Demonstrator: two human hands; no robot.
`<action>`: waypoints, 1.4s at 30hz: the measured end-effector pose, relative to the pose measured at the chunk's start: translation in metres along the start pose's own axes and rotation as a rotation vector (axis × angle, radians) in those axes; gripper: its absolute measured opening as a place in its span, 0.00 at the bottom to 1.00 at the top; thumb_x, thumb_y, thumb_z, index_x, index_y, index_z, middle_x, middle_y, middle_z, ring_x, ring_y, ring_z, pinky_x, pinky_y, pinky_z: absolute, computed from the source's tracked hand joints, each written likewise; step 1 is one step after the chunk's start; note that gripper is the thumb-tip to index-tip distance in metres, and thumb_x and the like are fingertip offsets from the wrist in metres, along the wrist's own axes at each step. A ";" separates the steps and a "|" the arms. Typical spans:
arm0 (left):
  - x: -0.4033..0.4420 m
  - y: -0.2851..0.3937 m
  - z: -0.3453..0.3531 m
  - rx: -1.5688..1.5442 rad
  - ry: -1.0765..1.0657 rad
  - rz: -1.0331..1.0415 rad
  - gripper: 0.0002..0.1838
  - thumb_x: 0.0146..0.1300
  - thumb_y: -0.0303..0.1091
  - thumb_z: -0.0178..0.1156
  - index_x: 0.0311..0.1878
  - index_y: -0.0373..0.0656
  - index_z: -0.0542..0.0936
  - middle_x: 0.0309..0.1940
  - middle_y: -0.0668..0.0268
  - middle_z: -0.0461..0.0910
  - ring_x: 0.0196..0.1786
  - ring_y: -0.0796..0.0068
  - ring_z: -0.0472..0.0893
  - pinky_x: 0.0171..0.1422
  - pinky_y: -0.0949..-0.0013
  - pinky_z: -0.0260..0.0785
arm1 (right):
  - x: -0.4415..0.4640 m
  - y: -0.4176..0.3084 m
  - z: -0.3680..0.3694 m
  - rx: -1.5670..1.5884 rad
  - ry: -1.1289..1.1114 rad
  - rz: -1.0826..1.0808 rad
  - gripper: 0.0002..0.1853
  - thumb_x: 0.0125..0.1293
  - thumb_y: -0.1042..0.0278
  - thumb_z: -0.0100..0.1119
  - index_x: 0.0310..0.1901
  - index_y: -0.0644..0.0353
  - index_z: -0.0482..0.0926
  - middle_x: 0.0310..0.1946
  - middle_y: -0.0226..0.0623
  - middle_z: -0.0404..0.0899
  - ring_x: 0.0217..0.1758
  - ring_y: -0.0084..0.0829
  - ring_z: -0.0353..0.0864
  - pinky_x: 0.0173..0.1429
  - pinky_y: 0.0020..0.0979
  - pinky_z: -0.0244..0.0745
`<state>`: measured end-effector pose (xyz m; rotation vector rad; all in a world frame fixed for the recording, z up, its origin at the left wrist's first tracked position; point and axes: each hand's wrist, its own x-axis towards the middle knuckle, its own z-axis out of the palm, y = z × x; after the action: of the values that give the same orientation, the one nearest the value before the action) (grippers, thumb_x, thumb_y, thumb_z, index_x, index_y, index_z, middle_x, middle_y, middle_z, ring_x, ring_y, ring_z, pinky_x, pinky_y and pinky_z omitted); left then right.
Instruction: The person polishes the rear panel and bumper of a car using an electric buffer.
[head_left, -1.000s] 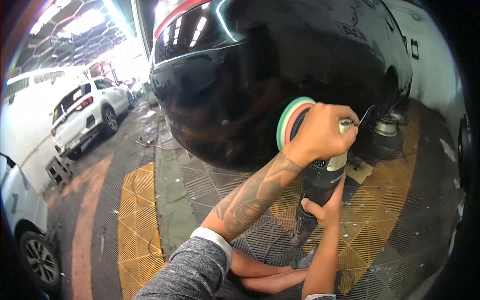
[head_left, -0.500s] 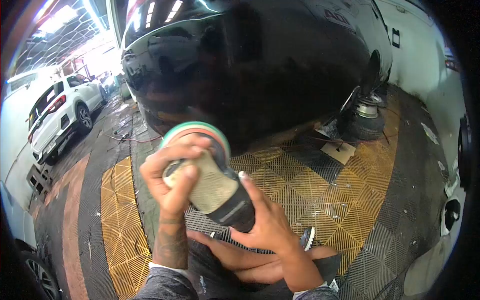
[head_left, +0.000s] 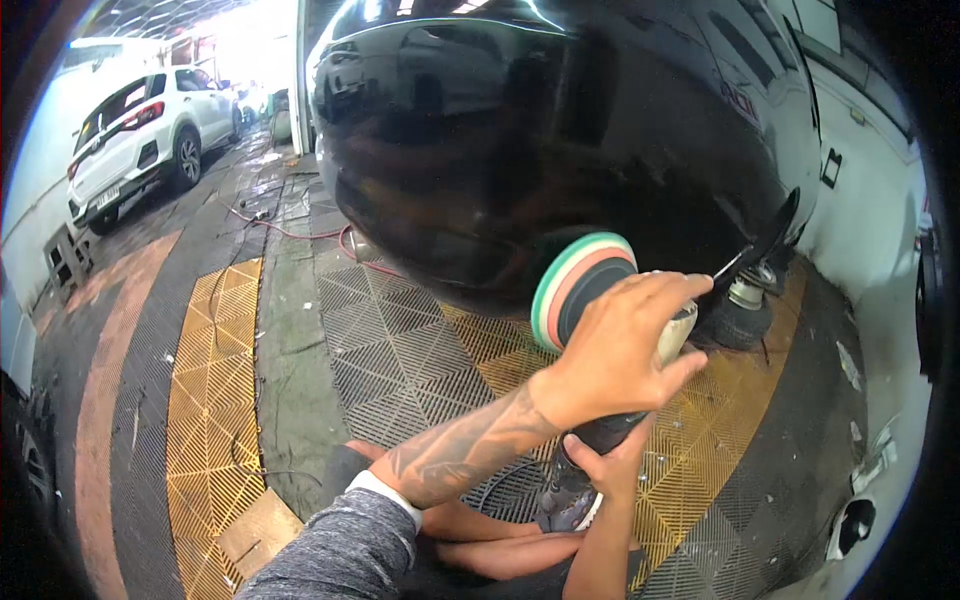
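Observation:
A polisher with a layered green, white and orange foam pad is held in both hands. My left hand wraps over its head, with the thumb and fingers round the pale cover. Below it, my right hand grips the dark handle, partly hidden behind the left wrist. The pad's face is turned toward the lower part of a glossy black car body. Whether the pad touches the paint I cannot tell.
A white car stands at the back left. A red hose lies on the floor under the black car's left end. Yellow and grey grid tiles cover the floor. Cardboard lies at lower left, and a pale wall rises at right.
The polisher has moved right, and its pad has turned from facing away behind the hands to facing left toward the car. Both hands stay on it. The view has shifted too.

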<state>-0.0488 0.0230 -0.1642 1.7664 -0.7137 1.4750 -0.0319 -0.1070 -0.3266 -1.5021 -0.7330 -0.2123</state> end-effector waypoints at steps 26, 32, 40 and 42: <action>-0.034 0.013 -0.171 -0.439 0.318 -0.434 0.15 0.58 0.24 0.71 0.49 0.33 0.85 0.50 0.46 0.87 0.56 0.56 0.85 0.64 0.56 0.76 | -0.002 -0.106 0.083 -0.256 -0.498 -0.309 0.66 0.52 0.58 0.81 0.82 0.67 0.40 0.73 0.68 0.63 0.75 0.58 0.70 0.75 0.49 0.68; -0.021 0.008 -0.127 -0.360 0.173 -0.237 0.12 0.55 0.21 0.72 0.44 0.34 0.88 0.46 0.53 0.89 0.53 0.64 0.87 0.61 0.61 0.76 | -0.016 -0.099 0.042 -0.353 -0.377 -0.149 0.72 0.47 0.56 0.83 0.79 0.76 0.35 0.74 0.62 0.56 0.78 0.48 0.61 0.79 0.48 0.59; -0.044 0.003 -0.193 -0.408 0.315 -0.306 0.15 0.57 0.20 0.70 0.49 0.33 0.85 0.50 0.44 0.87 0.57 0.56 0.86 0.64 0.56 0.76 | 0.007 -0.086 0.107 -0.332 -0.426 -0.447 0.67 0.49 0.54 0.82 0.79 0.72 0.42 0.64 0.70 0.71 0.64 0.63 0.80 0.68 0.51 0.76; -0.040 0.004 -0.197 -0.341 0.283 -0.265 0.15 0.57 0.21 0.71 0.49 0.34 0.85 0.50 0.44 0.87 0.56 0.57 0.86 0.64 0.56 0.76 | 0.014 -0.082 0.116 -0.293 -0.396 -0.498 0.66 0.49 0.55 0.82 0.79 0.72 0.43 0.64 0.70 0.71 0.63 0.63 0.81 0.66 0.52 0.78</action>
<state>-0.1753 0.1782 -0.1851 1.3063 -0.5253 1.2997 -0.1025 -0.0013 -0.2619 -1.6355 -1.4453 -0.4167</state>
